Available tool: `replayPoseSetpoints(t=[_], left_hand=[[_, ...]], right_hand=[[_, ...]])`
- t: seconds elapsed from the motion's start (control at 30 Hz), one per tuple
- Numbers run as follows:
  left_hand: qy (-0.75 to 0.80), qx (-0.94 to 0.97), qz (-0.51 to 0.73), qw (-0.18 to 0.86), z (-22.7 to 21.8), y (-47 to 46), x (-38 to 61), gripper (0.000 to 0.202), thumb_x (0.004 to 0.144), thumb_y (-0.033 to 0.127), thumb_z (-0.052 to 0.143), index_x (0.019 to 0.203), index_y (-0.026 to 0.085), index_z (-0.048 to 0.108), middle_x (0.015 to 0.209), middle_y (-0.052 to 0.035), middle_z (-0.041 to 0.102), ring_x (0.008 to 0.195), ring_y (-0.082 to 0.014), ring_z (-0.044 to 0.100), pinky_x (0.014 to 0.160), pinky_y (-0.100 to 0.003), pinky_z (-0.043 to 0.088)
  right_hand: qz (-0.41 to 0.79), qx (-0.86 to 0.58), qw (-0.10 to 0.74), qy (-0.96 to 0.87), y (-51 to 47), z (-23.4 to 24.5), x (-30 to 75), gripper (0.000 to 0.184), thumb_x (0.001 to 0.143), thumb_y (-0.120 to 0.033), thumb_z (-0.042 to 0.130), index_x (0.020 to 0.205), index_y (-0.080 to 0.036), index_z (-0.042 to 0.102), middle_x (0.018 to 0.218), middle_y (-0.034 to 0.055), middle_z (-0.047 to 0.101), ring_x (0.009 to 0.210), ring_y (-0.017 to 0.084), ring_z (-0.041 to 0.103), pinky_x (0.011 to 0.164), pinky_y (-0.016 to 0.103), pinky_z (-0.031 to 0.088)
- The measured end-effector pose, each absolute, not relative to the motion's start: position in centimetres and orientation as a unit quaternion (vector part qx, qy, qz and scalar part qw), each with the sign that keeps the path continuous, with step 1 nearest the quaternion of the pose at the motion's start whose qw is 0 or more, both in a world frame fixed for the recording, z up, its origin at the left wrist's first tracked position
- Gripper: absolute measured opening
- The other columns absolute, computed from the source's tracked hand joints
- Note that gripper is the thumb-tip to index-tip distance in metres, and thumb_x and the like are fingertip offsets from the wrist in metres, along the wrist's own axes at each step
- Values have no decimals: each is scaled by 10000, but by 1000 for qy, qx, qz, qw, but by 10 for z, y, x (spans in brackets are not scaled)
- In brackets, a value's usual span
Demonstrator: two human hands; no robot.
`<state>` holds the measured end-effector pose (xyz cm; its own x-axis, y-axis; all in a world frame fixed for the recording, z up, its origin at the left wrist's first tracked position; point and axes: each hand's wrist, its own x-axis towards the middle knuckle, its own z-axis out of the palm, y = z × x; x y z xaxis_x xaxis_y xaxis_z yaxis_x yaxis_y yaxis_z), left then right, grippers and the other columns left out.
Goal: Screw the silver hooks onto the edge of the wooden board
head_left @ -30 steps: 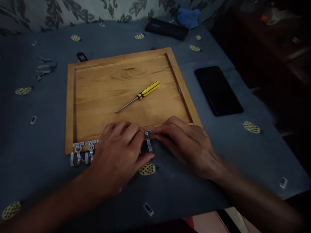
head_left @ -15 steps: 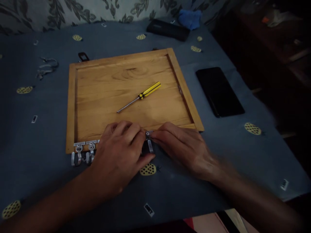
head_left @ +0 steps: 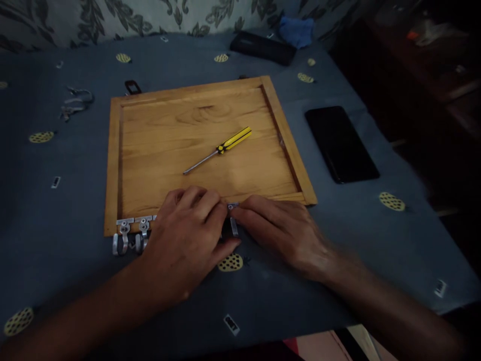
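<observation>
A shallow wooden framed board [head_left: 112, 160] lies flat, with silvery metal hooks [head_left: 124, 235] along its near edge. My left hand [head_left: 184, 240] rests over this edge, its fingers curled down beside a metal hook [head_left: 234, 227] and its thumb below. It covers the middle of the row. From the other side, my right hand [head_left: 281, 230] pinches at the same hook's plate, where a cross-head screw [head_left: 230, 206] shows. The fingertips hide exactly what each hand grips. A yellow and black screwdriver [head_left: 235, 139] lies on the board, beyond both hands.
The board is on a blue cloth [head_left: 71, 271] with a pineapple print. A black phone [head_left: 341, 144] lies to its right. Loose metal pieces [head_left: 75, 104] are at the left. Behind are a dark case [head_left: 263, 47] and a crumpled blue cloth [head_left: 296, 31].
The whole view has shifted slightly. My right fingers have closed in a little over the hook plate; my left hand stays in place.
</observation>
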<state>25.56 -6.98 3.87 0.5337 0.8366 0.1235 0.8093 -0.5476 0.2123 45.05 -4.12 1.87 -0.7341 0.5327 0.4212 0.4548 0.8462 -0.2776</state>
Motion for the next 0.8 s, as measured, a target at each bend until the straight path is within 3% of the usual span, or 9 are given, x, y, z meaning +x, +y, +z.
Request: replayPoseSetpoints(t=[0.2, 0.4, 0.53, 0.8], left_hand=[[474, 872, 103, 61, 39, -70, 256, 315, 881, 410, 685, 1028, 131, 684, 1028, -89, 696, 958, -300, 605, 822, -482, 495], [471, 874, 107, 53, 40, -71, 256, 286, 903, 380, 654, 1031, 125, 680, 1010, -93, 691, 959, -301, 602, 818, -482, 498], [473, 874, 103, 52, 40, -70, 255, 275, 914, 379, 637, 1030, 133, 675, 1032, -102, 687, 976, -301, 607, 821, -481, 496], [467, 876, 114, 47, 39, -69, 256, 278, 885, 376, 678, 1009, 127, 683, 1005, -100, 697, 939, -297, 615, 783, -465, 501]], right_hand=[[117, -317, 264, -903, -42, 23, 457, 187, 1007, -172, 502, 1149, -174, 623, 886, 24, 711, 773, 125, 690, 653, 240, 531], [109, -352, 277, -887, -40, 30, 465, 141, 995, -186, 525, 1030, -184, 662, 838, 16, 696, 708, 117, 680, 590, 239, 507], [96, -330, 260, -903, -39, 29, 466, 231, 1003, -163, 483, 899, -178, 688, 798, 15, 665, 651, 108, 632, 550, 244, 467], [183, -329, 267, -887, -41, 26, 462, 232, 1011, -224, 486, 887, -163, 672, 757, 7, 668, 610, 84, 616, 530, 221, 435]])
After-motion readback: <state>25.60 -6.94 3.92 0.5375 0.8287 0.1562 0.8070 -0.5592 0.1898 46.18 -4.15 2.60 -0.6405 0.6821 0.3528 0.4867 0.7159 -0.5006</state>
